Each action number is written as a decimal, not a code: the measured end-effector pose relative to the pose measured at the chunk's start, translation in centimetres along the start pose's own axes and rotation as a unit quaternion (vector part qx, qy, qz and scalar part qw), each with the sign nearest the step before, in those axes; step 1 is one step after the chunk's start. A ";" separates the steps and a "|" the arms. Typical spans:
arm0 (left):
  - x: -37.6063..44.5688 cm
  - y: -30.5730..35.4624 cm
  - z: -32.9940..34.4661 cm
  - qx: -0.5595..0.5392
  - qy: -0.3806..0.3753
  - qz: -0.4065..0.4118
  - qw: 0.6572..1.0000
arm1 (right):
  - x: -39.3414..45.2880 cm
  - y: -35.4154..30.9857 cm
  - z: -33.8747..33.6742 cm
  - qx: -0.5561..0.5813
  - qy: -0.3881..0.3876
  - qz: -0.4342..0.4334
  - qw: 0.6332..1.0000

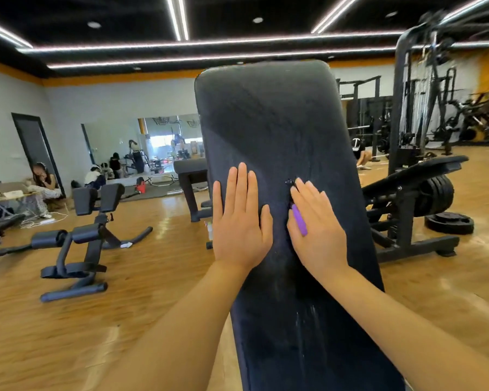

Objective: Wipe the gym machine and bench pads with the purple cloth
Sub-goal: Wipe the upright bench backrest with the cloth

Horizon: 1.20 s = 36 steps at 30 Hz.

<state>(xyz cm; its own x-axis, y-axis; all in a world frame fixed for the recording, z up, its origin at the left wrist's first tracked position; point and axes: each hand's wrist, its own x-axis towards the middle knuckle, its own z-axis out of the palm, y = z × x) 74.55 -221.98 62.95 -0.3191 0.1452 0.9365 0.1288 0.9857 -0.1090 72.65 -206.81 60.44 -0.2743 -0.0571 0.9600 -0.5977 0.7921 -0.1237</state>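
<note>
hands: two, flat on one bench pad (274,131); left hand (239,221) fingers straight, right hand (316,230) fingers straight.

Wood floor (153,320); roller bench (76,249) at left; weight plate (449,222) lying flat at right; wall mirror (141,145) behind.

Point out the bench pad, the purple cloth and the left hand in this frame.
bench pad (268,114), head view, upper bare face of the pad.
purple cloth (299,220), head view, strip showing under the right hand.
left hand (237,221), head view, back of the hand.
</note>
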 end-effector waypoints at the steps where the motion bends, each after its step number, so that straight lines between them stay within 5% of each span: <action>1: 0.0 0.0 0.1 0.003 0.001 0.000 1.000 | -0.1 -0.4 0.2 0.012 0.015 0.026 0.999; 4: 0.0 0.0 0.1 0.014 0.003 -0.005 1.000 | -4.0 -1.1 0.4 0.036 0.033 0.019 0.999; 12: -0.3 0.3 -0.1 0.023 -0.007 0.086 0.996 | -8.5 2.6 -1.7 -0.008 -0.067 -0.206 0.976; 18: 0.0 0.5 -0.2 0.018 0.003 0.081 0.997 | -2.0 2.2 -0.2 0.041 0.041 0.057 0.997; 23: 0.1 0.5 -0.3 0.047 -0.020 0.072 0.996 | -11.3 1.8 -1.4 0.054 -0.056 -0.171 0.982; 27: -0.1 0.9 -0.3 0.067 -0.044 0.064 0.995 | -9.4 4.4 -2.3 0.023 -0.091 -0.288 0.953; 32: -0.1 0.7 -0.2 0.067 -0.045 0.063 0.995 | -5.7 2.6 -0.7 0.052 0.016 0.005 0.999; 36: -0.1 0.8 -0.2 0.068 -0.037 0.071 0.995 | -12.6 0.6 -0.7 0.070 -0.019 -0.032 0.997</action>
<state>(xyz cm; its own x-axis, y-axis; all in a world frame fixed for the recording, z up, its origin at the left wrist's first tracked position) 74.90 -221.25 62.82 -0.3752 0.2842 0.8823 0.0510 0.9567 -0.2865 76.28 -205.16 48.46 -0.2583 -0.1299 0.9573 -0.7136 0.6936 -0.0984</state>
